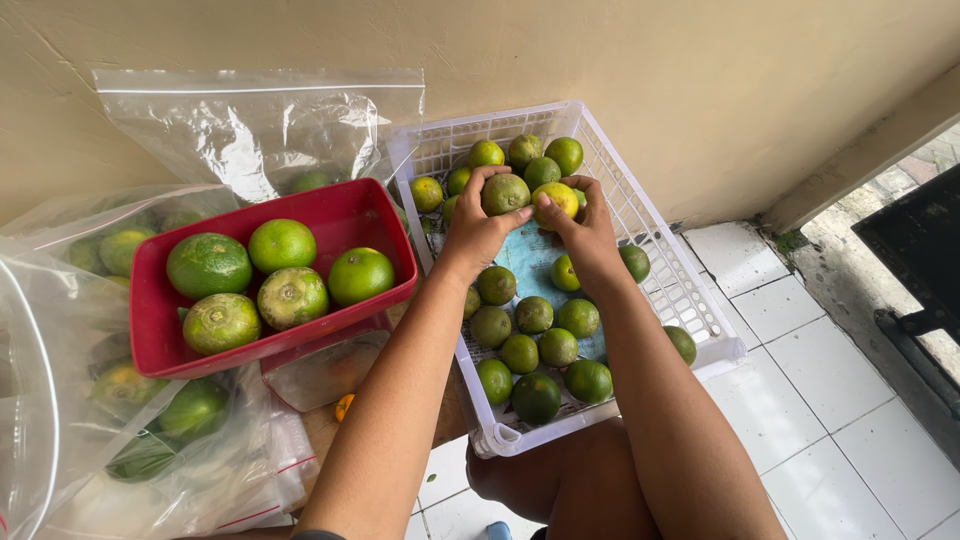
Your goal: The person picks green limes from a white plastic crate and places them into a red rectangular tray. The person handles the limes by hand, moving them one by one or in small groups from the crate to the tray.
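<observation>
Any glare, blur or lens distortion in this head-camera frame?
Head view: sharp, soft daylight; glare on the clear plastic zip bag; wide-angle bending at the edges; left hand and right hand, gripping small green limes over the white plastic crate, cast faint shadows.

Clear bags on the left run off the frame edge; fruit inside is blurred behind plastic. Red tub hides the bag beneath it. Forearms cover part of the white crate floor. Dark object cut off right.
</observation>
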